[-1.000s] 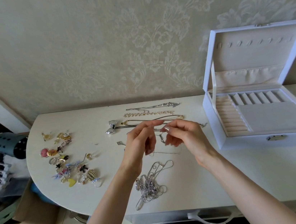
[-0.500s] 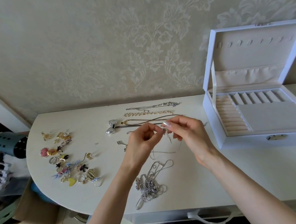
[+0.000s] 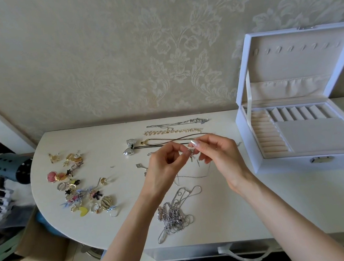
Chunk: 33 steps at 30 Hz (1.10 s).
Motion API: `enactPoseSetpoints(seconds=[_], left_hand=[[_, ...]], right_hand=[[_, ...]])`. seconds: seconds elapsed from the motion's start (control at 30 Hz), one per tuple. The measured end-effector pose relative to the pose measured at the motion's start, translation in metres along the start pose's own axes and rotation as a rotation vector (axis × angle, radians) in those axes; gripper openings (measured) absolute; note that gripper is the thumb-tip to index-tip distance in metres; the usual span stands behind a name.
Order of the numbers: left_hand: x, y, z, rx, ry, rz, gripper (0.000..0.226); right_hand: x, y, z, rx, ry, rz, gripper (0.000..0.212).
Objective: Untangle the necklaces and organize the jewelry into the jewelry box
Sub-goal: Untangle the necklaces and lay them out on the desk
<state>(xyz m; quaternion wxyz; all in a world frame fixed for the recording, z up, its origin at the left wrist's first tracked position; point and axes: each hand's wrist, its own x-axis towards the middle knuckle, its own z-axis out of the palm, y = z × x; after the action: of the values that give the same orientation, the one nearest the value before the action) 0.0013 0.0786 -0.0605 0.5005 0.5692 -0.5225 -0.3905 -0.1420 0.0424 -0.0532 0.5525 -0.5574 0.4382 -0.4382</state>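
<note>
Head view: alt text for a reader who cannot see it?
The left hand and right hand pinch a thin necklace above a white table. A tangle of chains lies nearer the person, small jewelry at left, an open jewelry box at right.

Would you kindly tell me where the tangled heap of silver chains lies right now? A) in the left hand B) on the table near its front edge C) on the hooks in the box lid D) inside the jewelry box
B: the tangled silver chains rest on the table by its front edge, nearer than the left hand and right hand, which pinch a fine chain.
</note>
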Motion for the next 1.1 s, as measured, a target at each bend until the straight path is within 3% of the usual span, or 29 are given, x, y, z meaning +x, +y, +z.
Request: enactPoseSetpoints(seconds=[0.5, 0.7, 0.8, 0.9, 1.1], left_hand=[[-0.0010, 0.0039, 0.0018, -0.082, 0.003, -0.033, 0.007], [0.0002, 0.0014, 0.0026, -0.092, 0.042, -0.055, 0.015], [0.0002, -0.0001, 0.0016, -0.110, 0.056, -0.065, 0.015], [0.0009, -0.0004, 0.0017, -0.119, 0.061, -0.066, 0.016], [0.0004, 0.0011, 0.0022, -0.101, 0.046, -0.058, 0.015]], right_hand=[[0.0000, 0.0011, -0.0005, 0.032, -0.037, 0.002, 0.010], [0.0007, 0.0036, -0.0009, -0.177, -0.070, -0.038, 0.020], [-0.0004, 0.0046, 0.0010, -0.215, -0.063, -0.058, 0.004], [0.0000, 0.0058, 0.0024, -0.266, -0.045, -0.074, 0.015], [0.0001, 0.0068, 0.0039, -0.226, -0.038, -0.106, 0.005]])
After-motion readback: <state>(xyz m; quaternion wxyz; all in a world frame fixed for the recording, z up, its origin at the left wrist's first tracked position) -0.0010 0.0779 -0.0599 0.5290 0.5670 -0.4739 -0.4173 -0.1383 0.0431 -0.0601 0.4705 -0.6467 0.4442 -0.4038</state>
